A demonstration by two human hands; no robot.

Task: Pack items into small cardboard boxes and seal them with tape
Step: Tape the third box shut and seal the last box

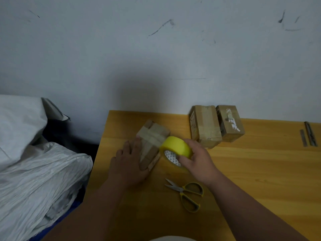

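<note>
A small brown cardboard box (152,141), already crossed by strips of clear tape, lies on the yellow wooden table (251,171) and serves as the landmark here. The left hand (129,164) lies flat on the box's near-left side, fingers straight and spread, pressing it down against the tabletop. Touching the box's right edge is a roll of yellow packing tape (176,147), tilted so its white patterned core faces the camera; a strip of tape runs from the roll onto the top of the box. The right hand (196,159) grips this roll, its fingers curled over the outer rim and its thumb across the core side. In front of the box and a little to its right, a pair of scissors with yellow handles (186,193) lies on the table with the blades parted and pointing left. Behind the box and to its right, two more taped brown cardboard boxes (217,126) stand touching each other against the pale wall (156,58). Far right of the box, thin metal strips (308,134) lie near the table's back edge. To the left of the box, beyond the table's edge, sits a heap of crumpled white sacks (34,162).
</note>
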